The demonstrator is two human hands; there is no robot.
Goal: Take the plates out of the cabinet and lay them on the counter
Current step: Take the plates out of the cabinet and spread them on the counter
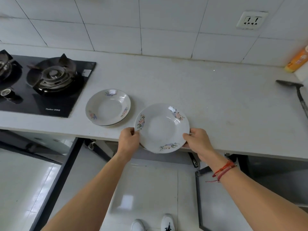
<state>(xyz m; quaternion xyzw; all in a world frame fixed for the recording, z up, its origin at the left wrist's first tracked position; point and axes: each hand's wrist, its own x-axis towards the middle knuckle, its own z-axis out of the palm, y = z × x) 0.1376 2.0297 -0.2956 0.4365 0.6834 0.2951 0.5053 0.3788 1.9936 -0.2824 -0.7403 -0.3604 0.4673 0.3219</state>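
A white plate with flower prints (162, 128) is held over the front edge of the counter (208, 100), half of it past the edge. My left hand (129, 139) grips its left rim and my right hand (196, 139) grips its right rim. To the left, a second flowered plate (108, 107) lies flat on the counter, seemingly on top of another plate. Below the counter the cabinet (150, 152) stands open, with its doors (199, 197) swung out; its inside is mostly hidden.
A black gas hob (45, 84) fills the counter's left part. At the right lie a dark spatula (298, 94) and an orange bottle (297, 60). A wall socket (251, 20) sits on the tiled wall. My white shoes (153, 224) stand on the tiled floor.
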